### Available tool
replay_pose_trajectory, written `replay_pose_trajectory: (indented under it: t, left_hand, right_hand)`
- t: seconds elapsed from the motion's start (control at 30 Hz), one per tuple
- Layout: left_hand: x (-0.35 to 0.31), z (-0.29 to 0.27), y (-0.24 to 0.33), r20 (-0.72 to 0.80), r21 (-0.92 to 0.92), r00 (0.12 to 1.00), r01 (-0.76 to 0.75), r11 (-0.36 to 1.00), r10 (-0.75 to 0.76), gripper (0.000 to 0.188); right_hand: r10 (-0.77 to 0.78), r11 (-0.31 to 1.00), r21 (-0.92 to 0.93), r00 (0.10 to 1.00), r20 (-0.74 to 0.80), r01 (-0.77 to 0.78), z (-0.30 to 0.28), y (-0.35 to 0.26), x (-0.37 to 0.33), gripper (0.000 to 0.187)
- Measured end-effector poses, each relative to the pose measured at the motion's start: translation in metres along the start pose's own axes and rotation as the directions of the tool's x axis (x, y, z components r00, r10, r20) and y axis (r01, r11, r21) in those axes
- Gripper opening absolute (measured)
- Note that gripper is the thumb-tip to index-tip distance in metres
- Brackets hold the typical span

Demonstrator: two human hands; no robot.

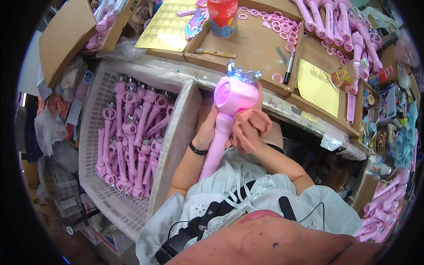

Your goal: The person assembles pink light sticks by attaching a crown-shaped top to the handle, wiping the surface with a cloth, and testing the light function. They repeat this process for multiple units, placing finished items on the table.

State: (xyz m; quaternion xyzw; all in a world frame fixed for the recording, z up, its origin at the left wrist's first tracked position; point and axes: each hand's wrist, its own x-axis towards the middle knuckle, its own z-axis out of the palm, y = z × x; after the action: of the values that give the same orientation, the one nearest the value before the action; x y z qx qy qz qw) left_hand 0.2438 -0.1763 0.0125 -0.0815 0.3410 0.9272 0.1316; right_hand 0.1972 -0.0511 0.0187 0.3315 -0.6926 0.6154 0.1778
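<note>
A pink toy wand (219, 132) with a round head and a shiny silver crown (244, 74) stands tilted in front of my body. Light glows blue and violet at its crown and in the opening of its head. My left hand (206, 131) is closed around the wand just below the head, its fingers partly hidden behind the handle. Against the right side of the head, my right hand (248, 138) grips a peach-coloured cloth (255, 123) that covers most of its fingers.
On my left, a white plastic basket (90, 145) holds several similar pink wands. Ahead, a cardboard tray (260, 55) carries pink rings, a black marker (288, 68), a toothbrush (216, 53) and a red container (222, 17). More pink wand parts (386, 205) are piled at the right.
</note>
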Motion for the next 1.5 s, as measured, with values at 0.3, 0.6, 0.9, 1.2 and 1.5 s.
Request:
replay_pose_trajectory:
  t: [0.3,0.6,0.9,1.2,1.5]
  left_hand:
    - [-0.019,-0.006,0.009,0.053,-0.118,0.992,-0.108,0.987,0.115,0.072]
    - [-0.018,-0.029,0.045,-0.116,0.146,0.9,-0.404,0.903,0.421,0.066]
    - [0.006,-0.024,0.041,-0.303,0.203,0.655,-0.665,0.719,0.692,0.046]
    - [0.009,0.001,0.012,-0.158,0.339,0.765,-0.552,0.762,0.624,0.057]
    - [0.008,-0.003,0.007,-0.069,0.494,0.804,-0.487,0.72,0.591,0.058]
  right_hand:
    - [0.514,0.177,0.668,0.647,0.563,-0.722,-0.005,0.036,0.107,0.034]
    - [0.461,0.877,-0.12,0.74,0.49,-0.466,-0.042,0.108,0.199,0.049]
    - [0.42,0.85,-0.08,0.579,0.699,-0.52,-0.015,0.013,-0.026,0.065]
    - [0.58,0.74,-0.155,0.504,0.64,-0.655,-0.035,0.019,-0.058,0.051]
    - [0.559,0.757,-0.142,0.52,0.645,-0.638,-0.043,0.027,-0.068,0.05]
